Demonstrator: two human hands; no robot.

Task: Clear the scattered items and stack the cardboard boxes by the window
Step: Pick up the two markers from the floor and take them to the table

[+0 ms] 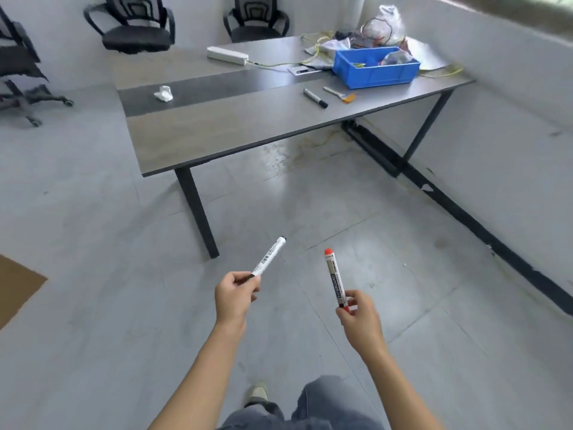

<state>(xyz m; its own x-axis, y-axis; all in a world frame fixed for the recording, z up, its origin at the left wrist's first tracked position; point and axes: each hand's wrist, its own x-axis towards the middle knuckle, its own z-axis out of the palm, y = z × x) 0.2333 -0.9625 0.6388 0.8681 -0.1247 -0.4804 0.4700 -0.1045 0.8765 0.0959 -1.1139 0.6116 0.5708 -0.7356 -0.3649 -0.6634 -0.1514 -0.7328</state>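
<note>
The left hand (235, 294) pinches the lower end of a white marker (269, 256) between thumb and curled fingers; the marker points up and to the right. The right hand (356, 318) grips a red marker (334, 279) at its bottom cap, nearly upright. The hands are apart, both over bare floor (124, 305), and there is wide room between them and the table (217, 131) ahead.

Near the table's front edge lie a third marker (315, 98) and, just beside it, a brush (339, 94). Behind them stands a blue bin (376, 68) close to the right edge. A crumpled tissue (163, 93) lies on the dark middle strip, and a power strip (227, 55) is at the far side. Behind the bin is a bag (384, 24) among cables; what it contains is hard to make out.

A piece of cardboard (15, 283) is on the floor, cut off by the left border. The wall (496, 119) runs along the right. Chairs (136, 26) stand beyond the table, and their tops are cut off.
</note>
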